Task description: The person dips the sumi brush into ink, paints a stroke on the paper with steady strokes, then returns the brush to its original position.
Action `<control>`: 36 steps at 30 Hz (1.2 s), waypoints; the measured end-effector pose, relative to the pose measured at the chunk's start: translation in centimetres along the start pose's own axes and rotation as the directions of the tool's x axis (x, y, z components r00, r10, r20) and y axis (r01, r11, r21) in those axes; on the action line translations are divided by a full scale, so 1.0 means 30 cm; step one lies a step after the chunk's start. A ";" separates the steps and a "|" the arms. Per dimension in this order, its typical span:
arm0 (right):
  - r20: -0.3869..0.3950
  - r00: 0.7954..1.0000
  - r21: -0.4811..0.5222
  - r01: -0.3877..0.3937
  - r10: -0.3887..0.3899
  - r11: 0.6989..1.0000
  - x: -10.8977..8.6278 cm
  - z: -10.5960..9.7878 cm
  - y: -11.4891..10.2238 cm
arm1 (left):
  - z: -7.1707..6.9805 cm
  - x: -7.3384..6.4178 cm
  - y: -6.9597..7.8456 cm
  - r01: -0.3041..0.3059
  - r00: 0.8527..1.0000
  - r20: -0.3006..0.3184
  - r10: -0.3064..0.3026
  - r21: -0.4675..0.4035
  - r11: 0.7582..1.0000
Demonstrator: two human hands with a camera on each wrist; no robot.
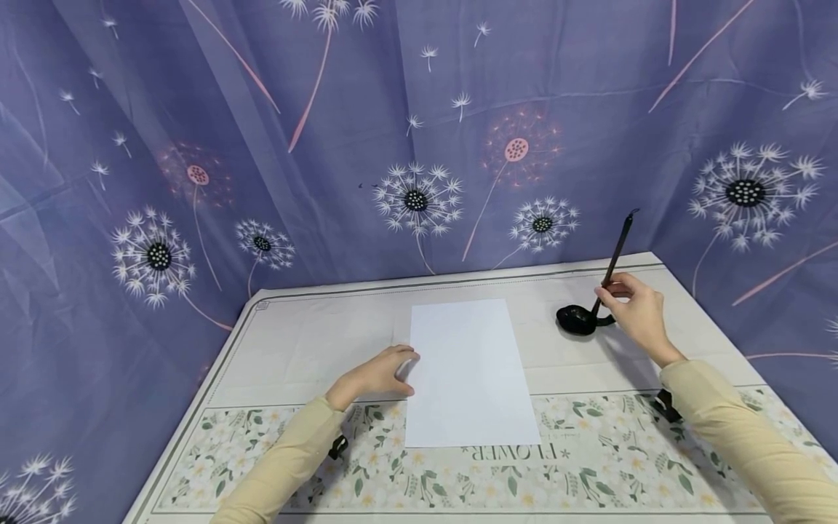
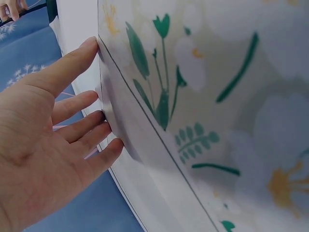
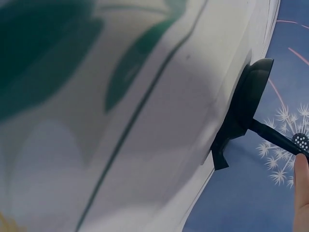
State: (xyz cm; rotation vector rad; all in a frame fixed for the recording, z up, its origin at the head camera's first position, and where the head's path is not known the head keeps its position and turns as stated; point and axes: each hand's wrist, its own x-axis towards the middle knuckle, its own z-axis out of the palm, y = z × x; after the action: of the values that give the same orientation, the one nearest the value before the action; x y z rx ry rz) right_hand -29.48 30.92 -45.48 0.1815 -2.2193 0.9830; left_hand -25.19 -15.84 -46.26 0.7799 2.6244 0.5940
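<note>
In the head view my right hand (image 1: 638, 314) pinches a dark calligraphy brush (image 1: 618, 251) by its lower shaft. The brush leans a little to the right, hanging loop uppermost. Its lower end is down at a small black ink dish (image 1: 575, 320), the bristles hidden there. The right wrist view shows the dish (image 3: 248, 94) from the side, with the brush (image 3: 277, 137) meeting its rim and one fingertip (image 3: 301, 181) on the shaft. My left hand (image 1: 376, 372) rests at the left edge of a white paper sheet (image 1: 468, 371), fingers loosely spread and fingertips on that edge.
Paper and dish lie on a white table cover (image 1: 314, 342) with a floral band (image 1: 275, 451) along the near side. A purple dandelion-print curtain (image 1: 340, 218) hangs behind the table and on both sides. Black straps (image 1: 666, 405) are at both wrists.
</note>
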 end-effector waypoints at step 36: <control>-0.068 0.997 0.008 0.040 -0.040 0.999 0.009 0.001 -0.017 | 0.005 0.003 -0.009 -0.009 1.000 -0.001 0.009 0.002 1.000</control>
State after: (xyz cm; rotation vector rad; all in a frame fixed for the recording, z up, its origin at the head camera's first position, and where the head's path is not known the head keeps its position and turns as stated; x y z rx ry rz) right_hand -29.49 30.59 -45.02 0.1932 -2.1415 0.9646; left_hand -25.30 -15.94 -46.54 0.7926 2.6238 0.5945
